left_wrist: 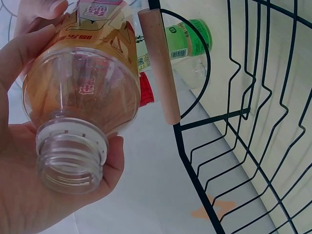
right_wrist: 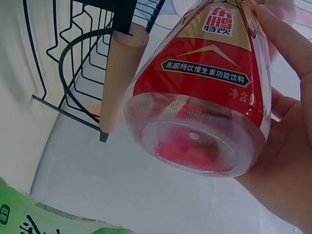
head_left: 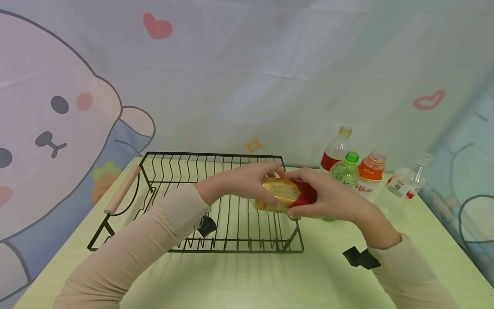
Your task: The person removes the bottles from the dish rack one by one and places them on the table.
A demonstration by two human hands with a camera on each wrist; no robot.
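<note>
Both hands hold one empty plastic drink bottle (head_left: 285, 192) with a gold and red label, lying sideways above the right end of a black wire dish rack (head_left: 231, 251). My left hand (head_left: 245, 181) grips it around the neck end. In the left wrist view the bottle's open clear mouth (left_wrist: 69, 168) shows with no cap on it. My right hand (head_left: 329, 195) grips the base end. The red label (right_wrist: 204, 70) and clear bottom of the bottle face the right wrist camera.
Right of the rack stand several empty bottles: one with a red label (head_left: 329, 161), a green one (head_left: 345, 171), one with an orange label (head_left: 372, 171) and a clear one (head_left: 405, 183). A wooden handle (head_left: 122, 189) sits on the rack's left side. A printed curtain (head_left: 231, 86) hangs behind the table.
</note>
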